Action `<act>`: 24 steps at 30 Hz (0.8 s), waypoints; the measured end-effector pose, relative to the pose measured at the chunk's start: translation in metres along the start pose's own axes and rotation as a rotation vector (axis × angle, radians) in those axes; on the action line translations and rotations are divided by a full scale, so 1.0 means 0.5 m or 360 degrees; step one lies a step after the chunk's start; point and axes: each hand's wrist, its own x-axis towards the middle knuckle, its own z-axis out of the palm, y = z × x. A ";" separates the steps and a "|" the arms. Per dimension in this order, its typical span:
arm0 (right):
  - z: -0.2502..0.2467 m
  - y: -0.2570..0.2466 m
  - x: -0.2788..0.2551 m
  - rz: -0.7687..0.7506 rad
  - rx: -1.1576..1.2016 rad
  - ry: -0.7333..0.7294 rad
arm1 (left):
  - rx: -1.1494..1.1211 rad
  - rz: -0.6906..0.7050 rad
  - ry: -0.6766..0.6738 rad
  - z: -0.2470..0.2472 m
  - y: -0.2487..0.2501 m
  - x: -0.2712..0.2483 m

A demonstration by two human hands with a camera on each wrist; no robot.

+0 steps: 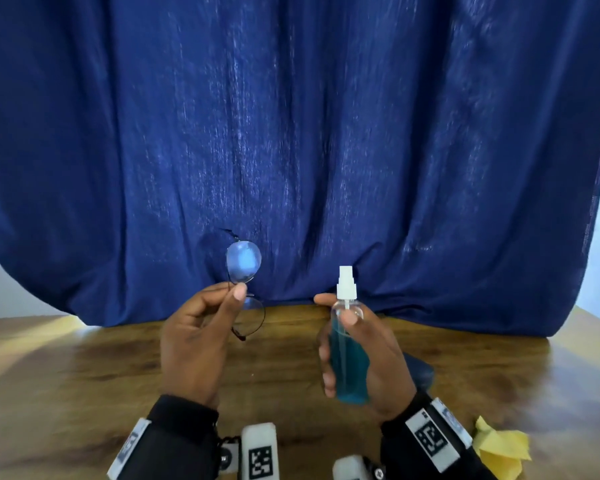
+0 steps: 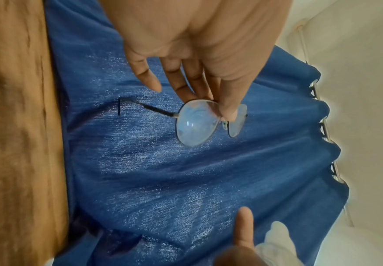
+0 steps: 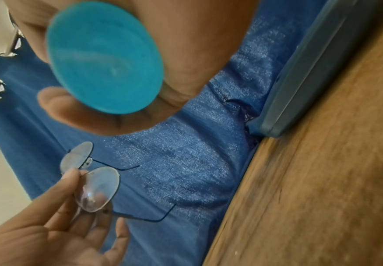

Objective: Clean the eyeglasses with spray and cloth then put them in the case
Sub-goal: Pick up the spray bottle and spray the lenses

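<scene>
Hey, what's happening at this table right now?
A person is getting ready to clean a pair of eyeglasses. The left hand pinches them at the bridge and holds them up above the wooden table. The right hand grips a spray bottle of blue liquid upright beside them. A yellow cloth lies on the table, untouched.

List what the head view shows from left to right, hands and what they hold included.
Left hand → eyeglasses pinched at the bridge → spray bottle → right hand gripping it → dark blue case → yellow cloth.
</scene>
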 end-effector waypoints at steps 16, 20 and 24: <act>-0.004 -0.006 -0.005 0.0089 0.0874 -0.0578 | -0.0115 -0.0141 0.0005 0.010 -0.036 -0.009; 0.008 -0.018 -0.005 -0.0192 0.0395 -0.0230 | -0.0109 -0.0152 -0.0019 0.011 -0.037 -0.013; 0.016 -0.022 -0.005 -0.0212 0.0266 -0.0124 | -0.0103 -0.0152 -0.0048 0.013 -0.036 -0.013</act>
